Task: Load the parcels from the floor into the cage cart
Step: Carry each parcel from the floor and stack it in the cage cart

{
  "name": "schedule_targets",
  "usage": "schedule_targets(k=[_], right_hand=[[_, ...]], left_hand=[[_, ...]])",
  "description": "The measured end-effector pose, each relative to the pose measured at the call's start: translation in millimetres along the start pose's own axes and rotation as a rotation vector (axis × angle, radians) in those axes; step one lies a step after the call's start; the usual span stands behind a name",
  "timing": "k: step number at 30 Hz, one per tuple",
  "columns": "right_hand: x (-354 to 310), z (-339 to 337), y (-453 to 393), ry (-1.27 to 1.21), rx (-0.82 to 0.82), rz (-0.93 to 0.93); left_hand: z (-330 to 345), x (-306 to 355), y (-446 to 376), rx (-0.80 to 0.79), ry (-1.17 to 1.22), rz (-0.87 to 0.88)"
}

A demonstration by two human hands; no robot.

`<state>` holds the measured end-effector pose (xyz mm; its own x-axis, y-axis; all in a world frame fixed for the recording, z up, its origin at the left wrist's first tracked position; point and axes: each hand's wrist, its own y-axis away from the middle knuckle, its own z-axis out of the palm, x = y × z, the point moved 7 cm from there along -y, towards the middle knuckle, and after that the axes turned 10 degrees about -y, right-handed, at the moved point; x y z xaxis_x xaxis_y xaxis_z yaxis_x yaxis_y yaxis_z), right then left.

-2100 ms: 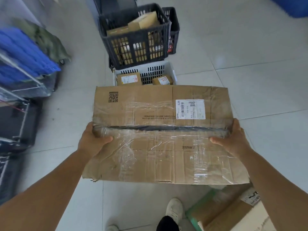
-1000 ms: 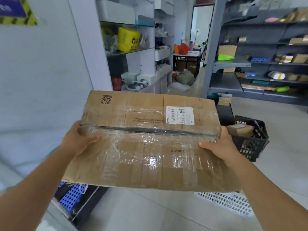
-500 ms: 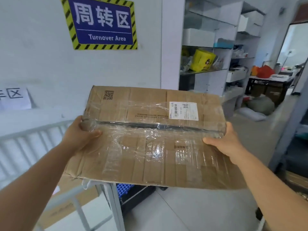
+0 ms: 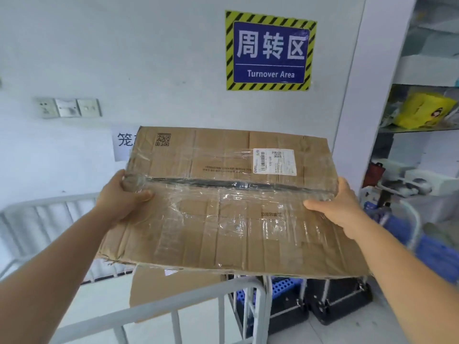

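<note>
A large flat cardboard parcel, wrapped in clear tape with a white label near its far right corner, is held level in front of me. My left hand grips its left edge, thumb on top. My right hand grips the right edge the same way. The parcel hangs above the near top rail of the white cage cart. Inside the cart a brown cardboard piece lies below the parcel.
The cart's far railing runs along the white wall at left. Black cases and blue crates stand on the floor right of the cart. Shelving with a yellow bag fills the right side. A Turnover Area sign hangs above.
I have turned left from the floor baskets towards the wall, carrying the parcel in both hands. The cage cart has come into view below the parcel, and the sign has shifted right.
</note>
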<state>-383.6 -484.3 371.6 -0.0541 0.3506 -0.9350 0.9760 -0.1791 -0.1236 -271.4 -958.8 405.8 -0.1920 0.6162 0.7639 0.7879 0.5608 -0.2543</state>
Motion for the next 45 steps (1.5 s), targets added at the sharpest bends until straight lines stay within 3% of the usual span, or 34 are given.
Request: schedule_targets(k=[13,26,38,45], right_hand=[[-55.8,246.9,-3.6,-0.017,-0.224,-0.042],[-45.3,492.0,-30.7,0.034,-0.491,0.006],[-19.6,671.2,-29.3,0.142,-0.642,0.120],[4.9,745.4,1.6,0.203,-0.598,0.223]], left_hand=[[-125.6,-175.3,-76.3,0.130,-0.097,-0.204],[-167.4,-344.6,-139.1,0.190,-0.204,-0.491],[-184.8,-486.9,-189.9,0.135,-0.287,-0.698],[-197.6,-580.8,-234.3,0.013,-0.240,-0.712]])
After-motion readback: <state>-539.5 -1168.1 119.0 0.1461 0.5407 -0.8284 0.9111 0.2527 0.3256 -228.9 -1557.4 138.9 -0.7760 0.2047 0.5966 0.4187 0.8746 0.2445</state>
